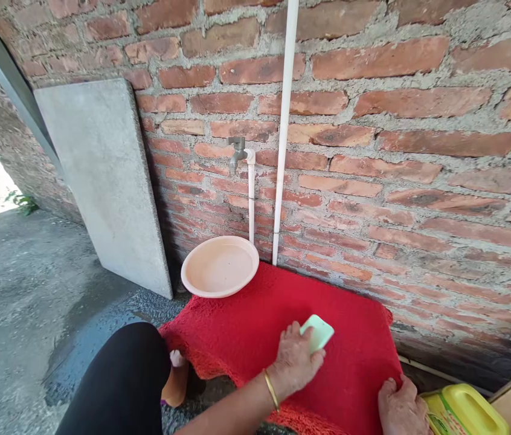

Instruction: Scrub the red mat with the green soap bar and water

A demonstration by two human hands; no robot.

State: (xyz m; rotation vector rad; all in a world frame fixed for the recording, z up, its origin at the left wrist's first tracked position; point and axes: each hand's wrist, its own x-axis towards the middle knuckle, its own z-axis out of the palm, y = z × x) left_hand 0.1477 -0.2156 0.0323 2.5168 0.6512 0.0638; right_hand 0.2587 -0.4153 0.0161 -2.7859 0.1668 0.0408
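My left hand (298,359), with a gold bangle at its wrist, is closed round a light green scrub brush (318,332). The brush has a flat back with rounded corners, and its underside is hidden against the red shaggy mat (328,393). This mat lies spread over a low surface, its fringed edge hanging towards me. At the mat's right edge my right hand (403,406) has its fingers bent over the cloth, gripping it. A pale pink basin (221,269) rests at the mat's far left corner.
A yellow jug (464,411) stands beside my right hand. Behind the mat rises a brick wall (395,145) with a tap (237,154) and a white pipe (285,121). Left of the basin leans a grey slab (101,181). The concrete floor (15,290) has a wet patch.
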